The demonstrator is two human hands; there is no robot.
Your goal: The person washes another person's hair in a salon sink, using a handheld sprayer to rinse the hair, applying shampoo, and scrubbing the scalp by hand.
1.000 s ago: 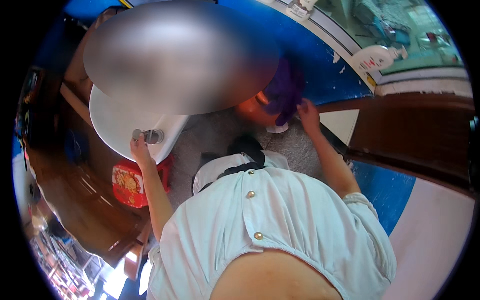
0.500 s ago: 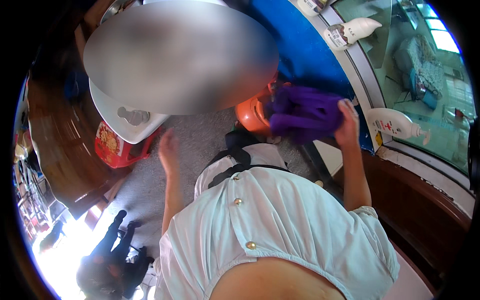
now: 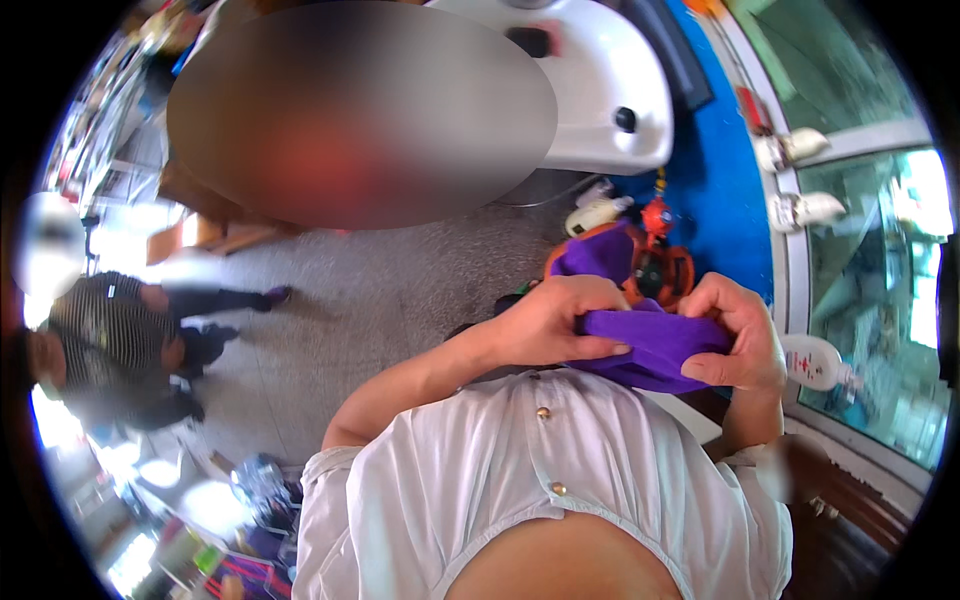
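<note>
While gripping the purple cloth (image 3: 640,335) in front of the chest, best to keep both ends taut and level so the fabric does not sag or slip.

Far side: white wash basin (image 3: 600,90) with a dark drain hole, standing well beyond the hands. Right side: blue floor strip (image 3: 725,210) running along a glass window wall (image 3: 870,270), white bottles (image 3: 805,208) lined on its sill. Left side: grey floor (image 3: 380,290), wide and open, with a person in a striped top (image 3: 110,350) well apart at the far left. Just beyond the cloth: orange device (image 3: 665,262), partly hidden behind the purple folds.

Left hand (image 3: 550,325) closed over the near-left part of the cloth, fingers (image 3: 600,350) pressed flat along its top. Right hand (image 3: 735,335) clamped on the right end, thumb underneath, fingers curled over the edge.

Advisable to work toward the left, where open room lies; window sill and bottles near the right elbow leave little slack. Worth keeping the cloth clear of the orange device just beside it.
</note>
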